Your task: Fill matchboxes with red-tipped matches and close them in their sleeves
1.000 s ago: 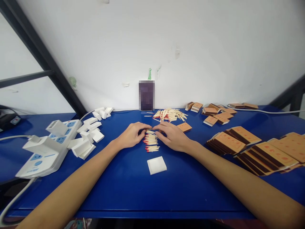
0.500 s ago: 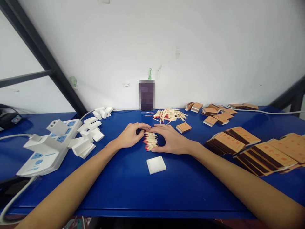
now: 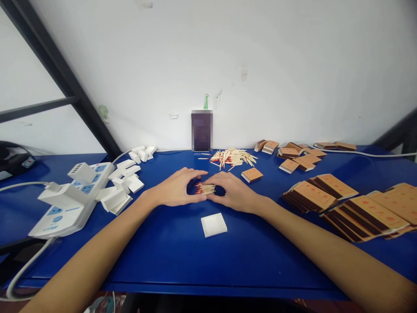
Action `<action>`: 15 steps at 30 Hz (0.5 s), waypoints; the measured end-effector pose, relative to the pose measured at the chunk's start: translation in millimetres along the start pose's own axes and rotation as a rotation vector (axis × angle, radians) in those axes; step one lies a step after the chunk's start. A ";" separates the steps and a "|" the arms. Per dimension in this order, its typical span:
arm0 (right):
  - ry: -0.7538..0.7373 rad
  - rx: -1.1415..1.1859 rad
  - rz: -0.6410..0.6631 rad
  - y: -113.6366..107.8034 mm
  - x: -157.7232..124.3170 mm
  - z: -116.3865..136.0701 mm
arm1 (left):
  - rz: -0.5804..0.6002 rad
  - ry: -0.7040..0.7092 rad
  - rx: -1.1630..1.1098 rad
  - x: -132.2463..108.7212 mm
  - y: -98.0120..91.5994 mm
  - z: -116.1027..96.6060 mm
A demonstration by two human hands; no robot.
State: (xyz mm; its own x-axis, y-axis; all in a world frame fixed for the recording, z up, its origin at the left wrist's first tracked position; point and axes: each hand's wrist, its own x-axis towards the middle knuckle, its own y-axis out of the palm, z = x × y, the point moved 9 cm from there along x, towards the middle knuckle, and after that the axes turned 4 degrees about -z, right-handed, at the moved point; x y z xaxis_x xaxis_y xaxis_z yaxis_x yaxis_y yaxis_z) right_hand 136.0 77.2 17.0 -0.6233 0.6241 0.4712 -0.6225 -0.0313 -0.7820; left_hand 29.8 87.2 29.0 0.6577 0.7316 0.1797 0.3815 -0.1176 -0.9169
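A small bunch of wooden matches [image 3: 206, 189] with red heads, mostly pointing left, lies on the blue table between my two hands. My left hand [image 3: 177, 187] curves around its left end, thumb along the near side and fingertips at the far side. From the right, my right hand [image 3: 233, 191] closes on the same bunch, its thumb in front and fingers behind. Both thumbs meet at the near edge. Just in front of the hands lies a flat white matchbox tray [image 3: 214, 224]. A loose heap of matches [image 3: 233, 157] rests beyond them.
An orange matchbox [image 3: 252, 174] sits right of the heap, with several matchboxes [image 3: 304, 161] behind it. Flat matchbox sleeves [image 3: 374, 208] are stacked at right. White trays [image 3: 122, 184] and a power strip [image 3: 78, 204] occupy the left. A pixelated dark panel [image 3: 202, 130] stands against the wall.
My left hand has brought its thumb down to the near side of the matches. Both hands have squeezed the bunch into a narrower, tighter bundle. The white tray has stayed put.
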 end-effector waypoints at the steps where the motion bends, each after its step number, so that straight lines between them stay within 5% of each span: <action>1: -0.001 -0.007 -0.002 -0.1 0.0 0.5 | 0.019 0.006 0.041 -1.3 1.4 -3.0; 15: 0.001 0.023 0.033 3.9 -0.7 0.0 | -0.057 0.085 0.003 2.2 8.9 -10.2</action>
State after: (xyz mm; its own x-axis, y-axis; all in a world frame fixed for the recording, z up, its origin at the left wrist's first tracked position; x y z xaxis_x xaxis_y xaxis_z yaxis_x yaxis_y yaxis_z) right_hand 134.0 76.6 13.6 -0.6432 0.6234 0.4446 -0.6121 -0.0698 -0.7877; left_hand 41.3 81.0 24.9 0.6876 0.6775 0.2612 0.4181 -0.0754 -0.9053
